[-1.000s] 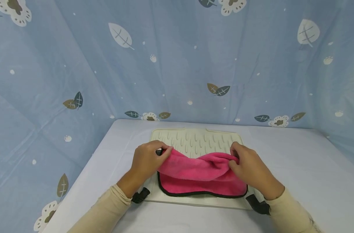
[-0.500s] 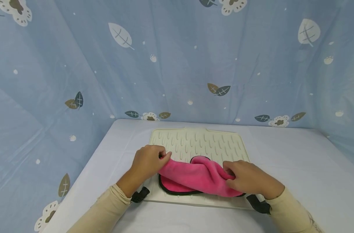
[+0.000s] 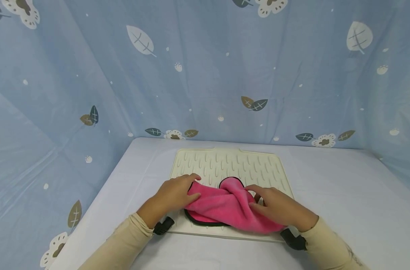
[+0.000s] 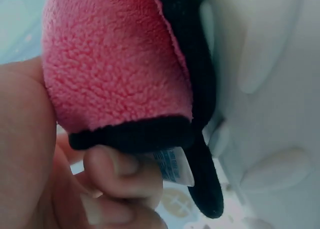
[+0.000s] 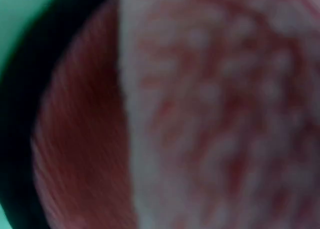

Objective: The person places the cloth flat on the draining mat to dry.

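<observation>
A pink plush towel [image 3: 221, 205] with black edging lies bunched and folded over on a cream ridged mat [image 3: 230, 163]. My left hand [image 3: 173, 194] holds the towel's left end, thumb on top. In the left wrist view, curled fingers [image 4: 122, 171] sit by the black-edged end of the towel [image 4: 115, 74], beside a small printed label [image 4: 175, 166] and a black loop [image 4: 206, 189]. My right hand [image 3: 280, 207] touches the towel's right part, thumb and forefinger spread apart. The right wrist view is filled by blurred towel [image 5: 215, 109]; no fingers show there.
The mat lies on a table with a white cover [image 3: 333, 187]. Behind and to the left hangs a blue curtain [image 3: 205, 75] with leaf and flower prints. Black wrist straps or mounts [image 3: 163, 226] show by both cuffs.
The towel's right side has come down toward me and folded over, and a rounded flap now shows at its top. My right hand has moved left and its fingers have spread. The left hand's grip has loosened.
</observation>
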`<act>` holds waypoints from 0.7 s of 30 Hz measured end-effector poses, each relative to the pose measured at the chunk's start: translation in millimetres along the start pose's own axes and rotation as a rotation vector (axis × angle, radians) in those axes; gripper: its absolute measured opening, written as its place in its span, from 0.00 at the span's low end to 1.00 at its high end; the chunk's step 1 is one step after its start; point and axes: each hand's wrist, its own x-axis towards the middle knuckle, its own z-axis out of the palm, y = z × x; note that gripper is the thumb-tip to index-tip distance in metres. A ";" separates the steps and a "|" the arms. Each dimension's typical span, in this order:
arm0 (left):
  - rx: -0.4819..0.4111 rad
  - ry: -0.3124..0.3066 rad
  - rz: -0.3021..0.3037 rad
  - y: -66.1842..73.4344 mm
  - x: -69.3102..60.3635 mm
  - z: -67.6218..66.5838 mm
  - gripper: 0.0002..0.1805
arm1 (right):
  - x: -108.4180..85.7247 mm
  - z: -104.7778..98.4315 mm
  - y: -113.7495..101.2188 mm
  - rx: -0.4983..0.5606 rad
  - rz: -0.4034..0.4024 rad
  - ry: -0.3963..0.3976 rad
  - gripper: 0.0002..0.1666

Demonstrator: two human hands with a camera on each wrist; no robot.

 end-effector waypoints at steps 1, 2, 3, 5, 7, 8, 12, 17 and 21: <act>-0.002 -0.004 0.015 0.0 -0.2 0.3 0.26 | 0.3 1.0 0.1 0.013 -0.017 -0.006 0.24; -0.001 -0.008 0.030 0.1 -0.4 0.4 0.26 | 0.6 1.7 -0.1 0.021 -0.034 -0.010 0.25; -0.001 -0.010 0.044 0.5 -0.7 0.3 0.26 | 1.0 2.5 0.2 0.029 -0.052 -0.009 0.25; -0.002 -0.008 0.068 1.0 -0.8 0.0 0.23 | 1.6 3.3 0.7 0.033 -0.074 0.002 0.24; 0.002 0.013 0.077 1.7 -0.7 -0.5 0.20 | 1.9 3.3 1.1 0.030 -0.090 0.021 0.21; 0.004 0.031 0.074 2.0 -0.4 -0.9 0.18 | 2.0 3.1 1.1 0.029 -0.094 0.034 0.20; -0.006 0.166 0.065 4.4 0.7 -4.4 0.10 | 2.0 -0.1 1.1 -0.004 -0.098 0.134 0.18; -0.025 0.389 0.059 7.1 -0.2 -10.3 0.06 | -0.7 -9.4 -3.3 -0.083 -0.037 0.281 0.17; -0.065 0.527 0.076 6.8 -1.1 -13.9 0.06 | -5.2 -18.1 -7.4 -0.147 0.032 0.365 0.16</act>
